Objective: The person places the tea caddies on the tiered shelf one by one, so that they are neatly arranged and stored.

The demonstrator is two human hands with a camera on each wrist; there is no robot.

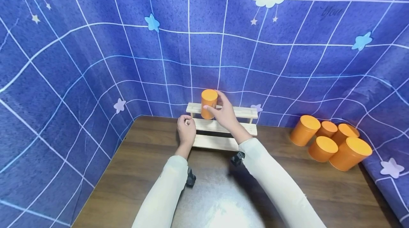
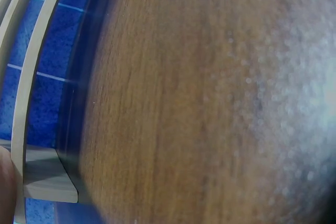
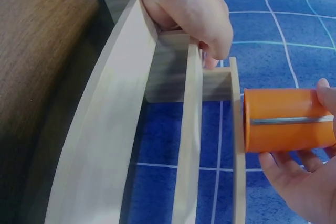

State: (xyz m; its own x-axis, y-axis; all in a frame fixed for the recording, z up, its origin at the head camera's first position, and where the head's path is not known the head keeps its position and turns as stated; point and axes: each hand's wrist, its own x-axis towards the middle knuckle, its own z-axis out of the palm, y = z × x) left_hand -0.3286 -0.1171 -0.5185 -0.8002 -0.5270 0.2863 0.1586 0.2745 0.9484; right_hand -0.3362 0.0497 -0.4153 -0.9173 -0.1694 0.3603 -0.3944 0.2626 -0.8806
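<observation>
A three-tier wooden step shelf (image 1: pixel 217 142) stands at the back of the table. My right hand (image 1: pixel 226 114) grips an orange cylindrical canister (image 1: pixel 208 105) upright, thumb on one side and fingers on the other. In the right wrist view, the base of this canister (image 3: pixel 289 120) sits right at the top tier (image 3: pixel 238 129); whether it bears on the wood, I cannot tell. At the shelf's left end, my left hand (image 1: pixel 186 131) holds the middle tier with curled fingers, as the right wrist view shows. Only a sliver of the left hand (image 2: pixel 6 187) enters the left wrist view.
Several more orange canisters (image 1: pixel 305 130), tall and short, stand grouped on the right of the brown wooden table (image 1: pixel 143 171). A blue grid-patterned cloth (image 1: pixel 204 50) hangs behind the shelf and along both sides.
</observation>
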